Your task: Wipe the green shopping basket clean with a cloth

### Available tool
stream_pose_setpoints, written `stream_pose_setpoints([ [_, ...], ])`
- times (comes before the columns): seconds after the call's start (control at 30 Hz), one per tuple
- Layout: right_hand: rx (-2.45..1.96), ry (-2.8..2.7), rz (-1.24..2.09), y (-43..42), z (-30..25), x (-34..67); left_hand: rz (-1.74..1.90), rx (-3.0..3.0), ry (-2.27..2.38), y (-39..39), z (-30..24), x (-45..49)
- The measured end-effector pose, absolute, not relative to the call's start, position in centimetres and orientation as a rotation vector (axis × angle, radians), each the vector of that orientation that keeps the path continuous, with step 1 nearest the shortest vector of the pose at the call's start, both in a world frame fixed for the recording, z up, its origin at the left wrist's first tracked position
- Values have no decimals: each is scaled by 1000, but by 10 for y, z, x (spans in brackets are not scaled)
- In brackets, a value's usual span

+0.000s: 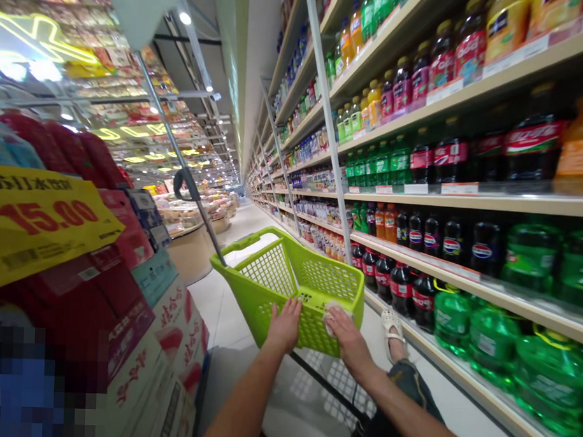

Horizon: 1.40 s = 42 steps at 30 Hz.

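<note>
A lime-green plastic shopping basket (313, 270) stands in front of me in a shop aisle, and I see nothing inside it. My left hand (284, 325) grips its near rim, fingers curled over the edge. My right hand (345, 333) rests on the same rim further right. Its fingers are closed on a small white thing (335, 308), perhaps a cloth or paper, pressed against the rim. Both my forearms reach in from the bottom of the view.
Long shelves (464, 202) of bottled soft drinks run along the right. On the left are stacked red and white cartons (138, 340) with a yellow price sign (43, 219). My foot in a white sandal (393, 324) shows beside the basket. A tiled aisle (238, 229) leads ahead.
</note>
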State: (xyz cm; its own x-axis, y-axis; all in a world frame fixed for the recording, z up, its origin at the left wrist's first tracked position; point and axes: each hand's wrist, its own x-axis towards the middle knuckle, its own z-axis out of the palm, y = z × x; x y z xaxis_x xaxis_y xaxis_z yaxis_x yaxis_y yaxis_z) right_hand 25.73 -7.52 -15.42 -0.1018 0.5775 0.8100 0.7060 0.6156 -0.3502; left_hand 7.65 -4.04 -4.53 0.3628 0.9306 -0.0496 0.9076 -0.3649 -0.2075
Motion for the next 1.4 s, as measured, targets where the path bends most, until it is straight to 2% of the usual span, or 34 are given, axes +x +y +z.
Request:
stream_pose_setpoints([
  [0.2, -1208, -1627, -146, -58, -153, 306, 247, -2359, -1796, -34, -33, 53],
  [0.4, -1111, -1786, -88, -34, -131, 242, 242, -2272, -1846, -31, -25, 35],
  [0.67, -1219, -1599, -86, -10, -128, 284, 191, -2111, -1962, -29, -10, -9],
  [0.87, -1063, -1874, 4, -2, -109, 221, 208, -2134, -1985, -40, -6, -14],
  [1.1, -1225, -1607, -68, 15, -123, 273, 115, -2179, -1941, -46, -14, -19],
  [1.3, -1019, -1872, -51, 16, -120, 190, 125, -2196, -1905, -48, -17, -12],
  [1.4, -998, -1927, -100, 16, -117, 200, 126, -2226, -1896, -49, -16, -6],
])
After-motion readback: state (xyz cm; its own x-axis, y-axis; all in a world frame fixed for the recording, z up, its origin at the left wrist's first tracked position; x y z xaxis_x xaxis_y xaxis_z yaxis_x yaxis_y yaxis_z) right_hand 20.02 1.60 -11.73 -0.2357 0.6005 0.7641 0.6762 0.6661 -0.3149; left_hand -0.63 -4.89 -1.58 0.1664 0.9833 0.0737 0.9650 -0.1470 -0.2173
